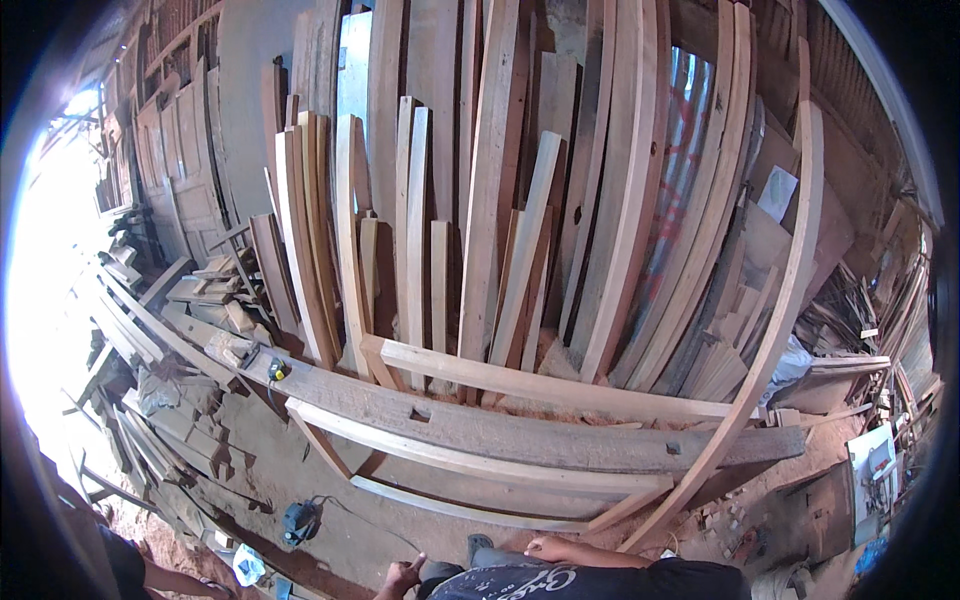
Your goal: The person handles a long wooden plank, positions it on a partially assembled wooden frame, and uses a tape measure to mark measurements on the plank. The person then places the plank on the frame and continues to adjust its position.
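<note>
Low in the view, my left hand (403,575) is held by my body with its fingers curled and one digit sticking up. Anything inside it is too small to tell. My right hand (550,548) lies across my front, fingers bent in, touching no timber. Ahead of both hands lies a long, heavy beam (500,432) with cut notches. Pale strips joined as a frame (470,512) stand at its near side. A tape measure (277,371) rests on the beam's left end. On the floor to the left is a dark corded power tool (301,522).
Many upright boards (490,200) lean against the back wall. A long slanting plank (790,290) crosses the right end of the beam. Offcuts (215,290) are heaped at left. Another person's arm (170,580) shows at lower left. A white panel (872,470) stands at right.
</note>
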Motion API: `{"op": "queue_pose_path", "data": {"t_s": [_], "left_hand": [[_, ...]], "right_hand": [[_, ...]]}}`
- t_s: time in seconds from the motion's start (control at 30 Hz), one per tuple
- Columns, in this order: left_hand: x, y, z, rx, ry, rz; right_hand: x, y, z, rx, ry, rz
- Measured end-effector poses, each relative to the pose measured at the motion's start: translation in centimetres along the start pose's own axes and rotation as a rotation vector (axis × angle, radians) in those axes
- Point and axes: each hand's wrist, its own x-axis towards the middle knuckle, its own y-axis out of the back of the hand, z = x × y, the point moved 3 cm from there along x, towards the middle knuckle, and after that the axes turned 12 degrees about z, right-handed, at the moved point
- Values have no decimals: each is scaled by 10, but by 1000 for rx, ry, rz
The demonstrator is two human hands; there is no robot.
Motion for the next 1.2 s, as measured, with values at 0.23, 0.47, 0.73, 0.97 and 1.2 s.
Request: {"op": "queue_pose_path", "data": {"t_s": [0.23,0.47,0.73,0.97,1.2], "left_hand": [[3,65,79,-319,134,192],[55,144,134,-288,-231,641],[124,283,253,-601,-751,896],[186,345,332,-486,-932,1013],[245,315,340,-284,-1018,846]], "right_hand": [[63,68,-25,-54,1,254],[65,93,-63,8,-72,356],[79,47,-126,151,-85,492],[99,55,-244,229,-37,470],[102,111,-355,315,39,490]]}}
